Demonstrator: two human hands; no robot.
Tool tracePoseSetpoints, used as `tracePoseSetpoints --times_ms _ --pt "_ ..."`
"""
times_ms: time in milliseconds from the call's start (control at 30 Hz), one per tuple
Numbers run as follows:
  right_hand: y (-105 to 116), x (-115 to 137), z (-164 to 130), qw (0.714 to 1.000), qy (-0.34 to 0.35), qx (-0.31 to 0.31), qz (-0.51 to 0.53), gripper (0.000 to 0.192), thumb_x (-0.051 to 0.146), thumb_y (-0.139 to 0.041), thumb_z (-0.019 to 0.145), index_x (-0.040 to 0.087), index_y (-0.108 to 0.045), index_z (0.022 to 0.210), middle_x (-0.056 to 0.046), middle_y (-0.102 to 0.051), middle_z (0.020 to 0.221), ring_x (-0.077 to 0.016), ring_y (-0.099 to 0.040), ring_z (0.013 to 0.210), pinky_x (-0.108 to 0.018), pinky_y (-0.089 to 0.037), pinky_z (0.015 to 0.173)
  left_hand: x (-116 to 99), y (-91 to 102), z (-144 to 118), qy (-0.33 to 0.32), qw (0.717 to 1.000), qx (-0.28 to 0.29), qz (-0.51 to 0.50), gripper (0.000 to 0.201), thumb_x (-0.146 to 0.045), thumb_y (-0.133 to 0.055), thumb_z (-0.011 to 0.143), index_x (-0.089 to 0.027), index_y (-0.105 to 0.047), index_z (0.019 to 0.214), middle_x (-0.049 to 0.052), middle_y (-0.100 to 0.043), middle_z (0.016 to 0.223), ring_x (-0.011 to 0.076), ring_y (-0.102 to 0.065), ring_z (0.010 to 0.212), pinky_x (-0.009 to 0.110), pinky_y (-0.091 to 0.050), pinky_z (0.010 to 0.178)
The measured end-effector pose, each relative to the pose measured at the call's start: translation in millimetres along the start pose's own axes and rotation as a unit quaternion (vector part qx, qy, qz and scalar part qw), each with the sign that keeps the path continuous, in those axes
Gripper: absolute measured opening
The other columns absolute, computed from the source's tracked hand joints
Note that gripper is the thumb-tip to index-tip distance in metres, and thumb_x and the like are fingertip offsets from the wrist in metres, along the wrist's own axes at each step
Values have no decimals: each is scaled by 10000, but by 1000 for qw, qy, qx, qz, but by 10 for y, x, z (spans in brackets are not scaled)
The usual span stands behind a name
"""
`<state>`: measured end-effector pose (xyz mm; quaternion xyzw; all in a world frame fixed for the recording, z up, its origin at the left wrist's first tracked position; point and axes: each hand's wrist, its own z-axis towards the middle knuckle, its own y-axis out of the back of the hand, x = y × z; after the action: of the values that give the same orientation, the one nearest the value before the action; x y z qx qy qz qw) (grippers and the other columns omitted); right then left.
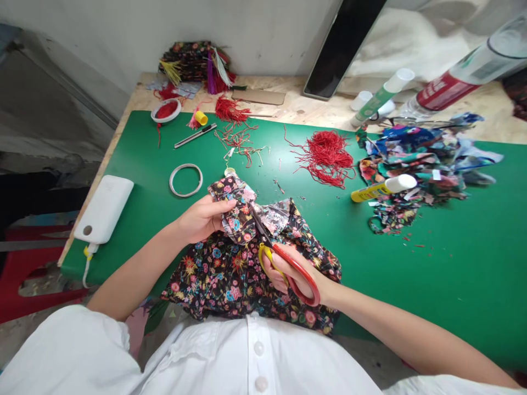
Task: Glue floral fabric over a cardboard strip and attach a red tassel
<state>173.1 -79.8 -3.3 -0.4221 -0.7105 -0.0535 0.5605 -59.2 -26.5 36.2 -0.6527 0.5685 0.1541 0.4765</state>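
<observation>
Flowered cloth lay on the near edge of the green mat, right in front of the person. From the head view, the left hand pinched a small folded bit of that cloth, fingers closed on it. The right hand gripped the red and yellow scissors, with the blades at the folded bit. It looked like the cutting step. Next, the cut would need slow, careful snips along the edge, with the pinching fingers kept clear. A glue stick and red threads lay far right.
</observation>
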Motion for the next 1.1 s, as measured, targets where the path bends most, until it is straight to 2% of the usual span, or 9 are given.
tracePoseSetpoints --times_ms 233,467,700,867,1100 --pt "-2 -14 10 1000 -1 -6 18 514 678 -528 884 209 -383 736 85 -373 557 -49 -324 429 -193 -325 401 34 -17 1 11 1000 -3 2 358 -331 -816 667 -133 -693 938 27 -742 781 129 -678 607 203 -553 545" --pt "-56 73 40 998 -23 -30 43 597 744 -601 781 219 -335 680 101 -325 523 -39 -301 395 -182 -303 363 24 -30 -4 10 1000 -3 1 381 -372 -848 637 -136 -701 898 7 -728 749 109 -664 589 179 -540 544" --pt "-56 30 33 993 -58 -42 91 593 722 -637 769 223 -322 704 128 -270 501 -19 -197 376 -142 -217 322 25 -10 0 7 1000 11 14 316 -333 -788 718 -130 -684 936 39 -738 797 145 -691 644 223 -556 583" --pt "-61 9 46 991 -58 -42 110 618 738 -658 735 226 -313 710 132 -265 504 -19 -209 365 -144 -233 319 43 20 2 5 1000 13 17 268 -333 -786 728 -126 -677 860 24 -708 733 119 -658 595 211 -544 583" --pt "-18 -2 11 996 -29 -9 84 530 664 -582 857 216 -338 714 108 -301 538 -34 -253 407 -165 -277 370 58 -16 -15 16 999 32 17 337 -375 -805 708 -127 -684 902 51 -742 794 156 -693 666 229 -560 591"
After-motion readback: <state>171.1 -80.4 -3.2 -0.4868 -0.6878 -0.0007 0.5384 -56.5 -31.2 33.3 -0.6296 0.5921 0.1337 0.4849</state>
